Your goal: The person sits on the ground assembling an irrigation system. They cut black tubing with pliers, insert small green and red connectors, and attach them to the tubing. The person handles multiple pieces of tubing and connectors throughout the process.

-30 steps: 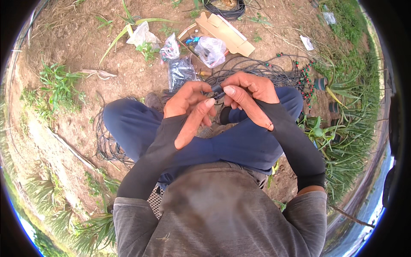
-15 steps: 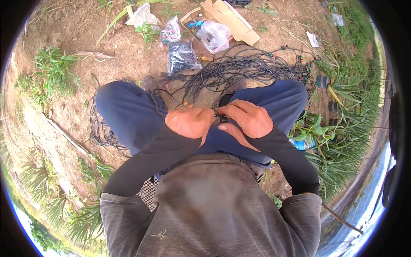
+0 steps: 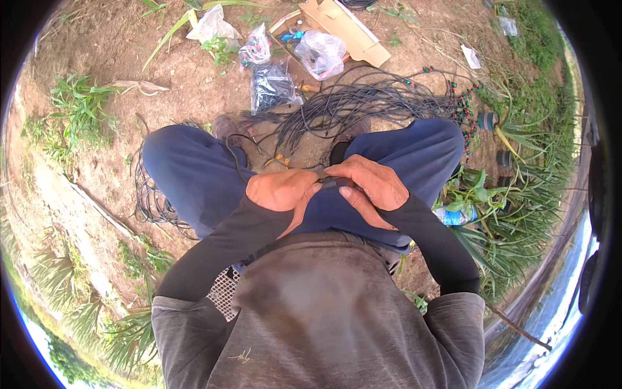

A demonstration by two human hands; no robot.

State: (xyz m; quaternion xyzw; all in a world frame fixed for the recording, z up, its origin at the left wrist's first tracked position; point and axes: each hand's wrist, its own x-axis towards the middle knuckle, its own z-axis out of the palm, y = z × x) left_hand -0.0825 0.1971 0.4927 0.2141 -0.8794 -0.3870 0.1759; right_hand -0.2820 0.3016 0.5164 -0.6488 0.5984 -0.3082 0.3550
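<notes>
Both hands meet over my lap, between my bent knees. My left hand [image 3: 282, 189] is closed, thumb and fingertips pinching a small black plastic fitting [image 3: 332, 183]. My right hand [image 3: 372, 183] curls over it from the other side, index finger along its far edge and thumb near its right end. The fitting's exact shape is partly hidden by the fingers. A thin black tube [image 3: 234, 159] runs over my left leg toward the left hand.
Beyond my feet lies a heap of thin black tubes [image 3: 363, 97] with red and green ends [image 3: 468, 104]. Behind it are a bag of black parts [image 3: 272, 87], a clear bag [image 3: 322, 52] and an open cardboard box [image 3: 353, 29]. Spiky plants [image 3: 531, 220] grow at right.
The fitting has turned between my fingers and now shows a flatter, longer side. My right thumb has pulled back slightly from it. Both hands stay at about the same place.
</notes>
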